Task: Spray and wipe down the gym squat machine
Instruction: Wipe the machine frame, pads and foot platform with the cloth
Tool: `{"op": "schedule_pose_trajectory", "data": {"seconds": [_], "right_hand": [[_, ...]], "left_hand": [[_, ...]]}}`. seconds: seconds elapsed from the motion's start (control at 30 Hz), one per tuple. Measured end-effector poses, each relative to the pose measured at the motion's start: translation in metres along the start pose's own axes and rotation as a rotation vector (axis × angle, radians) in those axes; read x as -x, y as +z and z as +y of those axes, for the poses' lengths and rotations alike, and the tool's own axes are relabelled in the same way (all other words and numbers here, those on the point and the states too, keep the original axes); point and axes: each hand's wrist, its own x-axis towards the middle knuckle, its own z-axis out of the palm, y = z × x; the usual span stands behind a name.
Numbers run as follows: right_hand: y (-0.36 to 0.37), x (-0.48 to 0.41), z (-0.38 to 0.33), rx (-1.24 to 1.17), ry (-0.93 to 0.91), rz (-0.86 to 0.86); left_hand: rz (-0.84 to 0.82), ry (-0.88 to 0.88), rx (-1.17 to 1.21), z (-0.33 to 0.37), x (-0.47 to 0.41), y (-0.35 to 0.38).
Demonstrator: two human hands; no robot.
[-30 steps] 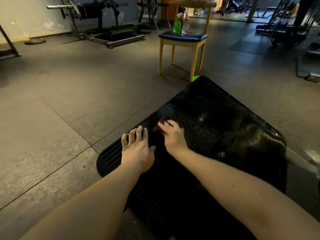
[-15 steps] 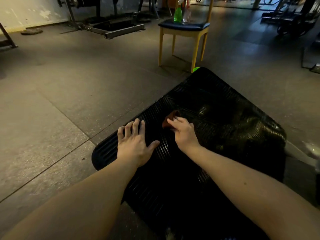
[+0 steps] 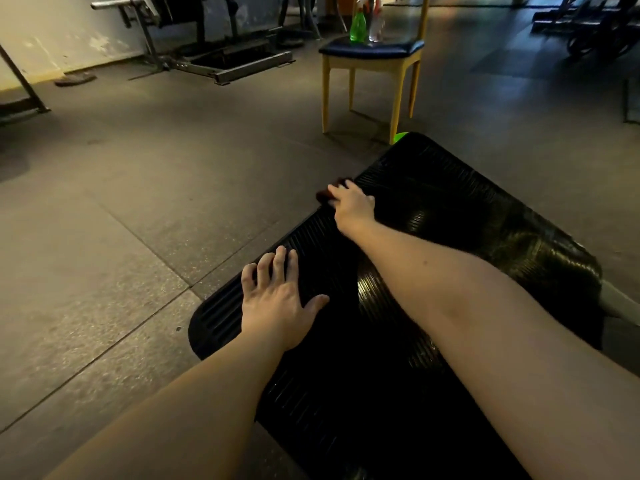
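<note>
The black ribbed footplate [image 3: 450,209] shines wet in patches. The right hand [image 3: 353,206] grips a dark red cloth [image 3: 322,195] at its left edge. The left hand [image 3: 277,299] rests flat, fingers spread, by the near-left corner.

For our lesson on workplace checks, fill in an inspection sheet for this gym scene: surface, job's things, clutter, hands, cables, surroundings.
Surface: black ribbed rubber footplate, glossy in patches, with grey floor tiles around it.
Job's things: dark red cloth at the footplate's left edge; green spray bottle standing on a yellow wooden chair with a blue seat, away from the work.
Clutter: small bright green object behind the footplate's far corner; cannot tell what it is.
Hands: left hand rests flat on the footplate; right hand grips the cloth.
Cables: nothing seen.
Surroundings: clear bottle beside the green one; grey metal machine frame further back.
</note>
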Motion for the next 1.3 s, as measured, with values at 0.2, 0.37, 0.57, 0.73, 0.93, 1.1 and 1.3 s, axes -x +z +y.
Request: {"op": "schedule_pose_trajectory", "data": {"seconds": [0.2, 0.37, 0.57, 0.73, 0.93, 1.1, 1.3], "right_hand": [[0.006, 0.017, 0.038, 0.015, -0.005, 0.056], [0.008, 0.135, 0.103, -0.042, -0.030, 0.105], [0.005, 0.272, 0.154, -0.028, -0.001, 0.158], [0.005, 0.236, 0.141, -0.065, 0.004, 0.185], [-0.016, 0.095, 0.146, -0.123, 0.199, 0.246], [-0.023, 0.104, 0.141, -0.094, 0.329, 0.341], [-0.003, 0.204, 0.143, 0.027, -0.069, 0.271]], "left_hand": [[-0.011, -0.012, -0.009, -0.006, -0.004, -0.006], [0.021, -0.011, -0.035, -0.006, 0.001, -0.003], [0.023, -0.016, -0.047, -0.003, 0.001, -0.003], [0.035, -0.008, -0.075, -0.002, 0.002, 0.000], [0.018, -0.007, -0.081, -0.001, 0.000, 0.000], [0.043, -0.009, -0.078, -0.003, -0.002, -0.002], [0.037, -0.006, -0.067, -0.003, -0.001, 0.001]]}}
